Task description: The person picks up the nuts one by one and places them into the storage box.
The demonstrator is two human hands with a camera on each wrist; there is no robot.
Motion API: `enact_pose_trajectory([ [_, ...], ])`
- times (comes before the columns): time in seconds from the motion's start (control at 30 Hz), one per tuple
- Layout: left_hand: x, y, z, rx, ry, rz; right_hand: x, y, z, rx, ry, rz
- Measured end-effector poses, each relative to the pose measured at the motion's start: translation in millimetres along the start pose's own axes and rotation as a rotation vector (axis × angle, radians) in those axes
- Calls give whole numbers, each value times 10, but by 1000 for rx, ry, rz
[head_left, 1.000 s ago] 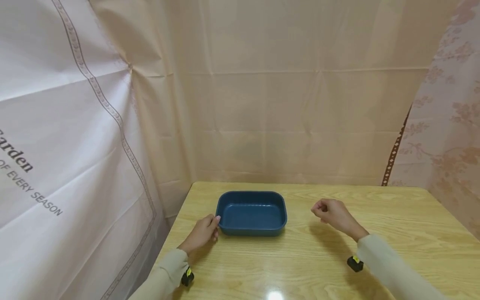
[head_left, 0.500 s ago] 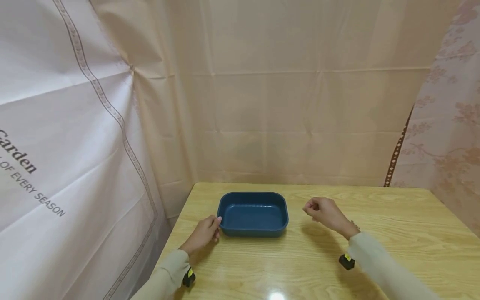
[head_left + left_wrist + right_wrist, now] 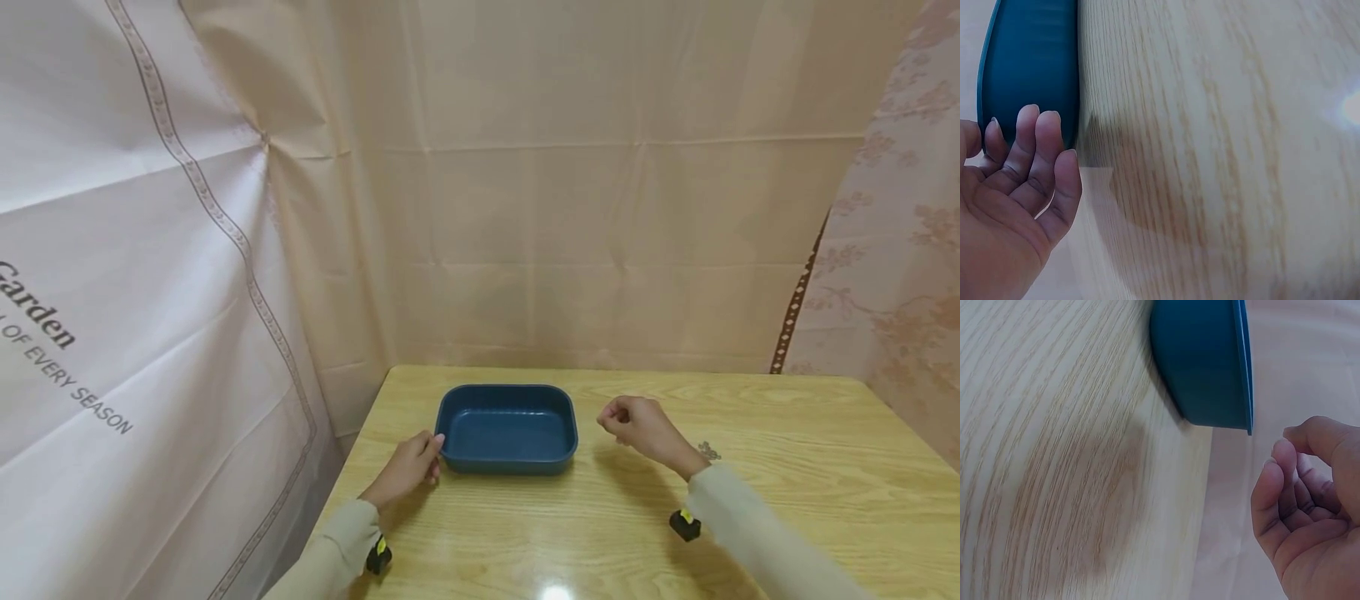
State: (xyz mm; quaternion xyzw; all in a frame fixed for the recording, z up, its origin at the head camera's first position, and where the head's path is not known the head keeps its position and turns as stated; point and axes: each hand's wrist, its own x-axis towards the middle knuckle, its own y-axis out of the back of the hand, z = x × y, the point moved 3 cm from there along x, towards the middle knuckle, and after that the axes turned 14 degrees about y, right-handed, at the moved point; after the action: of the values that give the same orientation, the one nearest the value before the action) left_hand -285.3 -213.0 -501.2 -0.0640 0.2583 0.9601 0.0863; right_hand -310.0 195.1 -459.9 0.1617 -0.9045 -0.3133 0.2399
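Observation:
A dark blue rectangular dish [image 3: 504,433] with rounded corners stands on the wooden table. My left hand [image 3: 403,470] holds its left front corner, thumb at the rim. In the left wrist view its fingers [image 3: 1047,134] curl beside the outer wall. To the right of the dish, my right hand [image 3: 651,432] hovers over the table, apart from the dish. Its thumb and forefinger [image 3: 1285,450] meet at the tips in the right wrist view; nothing shows between them. A small cluster of greyish pieces [image 3: 708,451] lies on the table beside the right wrist, too small to identify.
The wooden table [image 3: 810,467] has a beige cloth [image 3: 525,208] hanging behind it. A white printed cloth [image 3: 135,292] hangs at the left, a floral one [image 3: 900,250] at the right. A black device with a yellow mark [image 3: 685,524] sits below the right wrist.
My right hand has moved left, closer to the dish, and uncovered the small greyish pieces. The left hand stays at the dish's corner.

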Motion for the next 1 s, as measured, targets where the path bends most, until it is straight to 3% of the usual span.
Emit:
enact_pose_trajectory([
  [0.8,13,6,45,6,-16,-17,147,-176,-143,11,1,-11],
  [1.0,14,0,4,-28,14,-24,217,-246,-199,9,35,-8],
])
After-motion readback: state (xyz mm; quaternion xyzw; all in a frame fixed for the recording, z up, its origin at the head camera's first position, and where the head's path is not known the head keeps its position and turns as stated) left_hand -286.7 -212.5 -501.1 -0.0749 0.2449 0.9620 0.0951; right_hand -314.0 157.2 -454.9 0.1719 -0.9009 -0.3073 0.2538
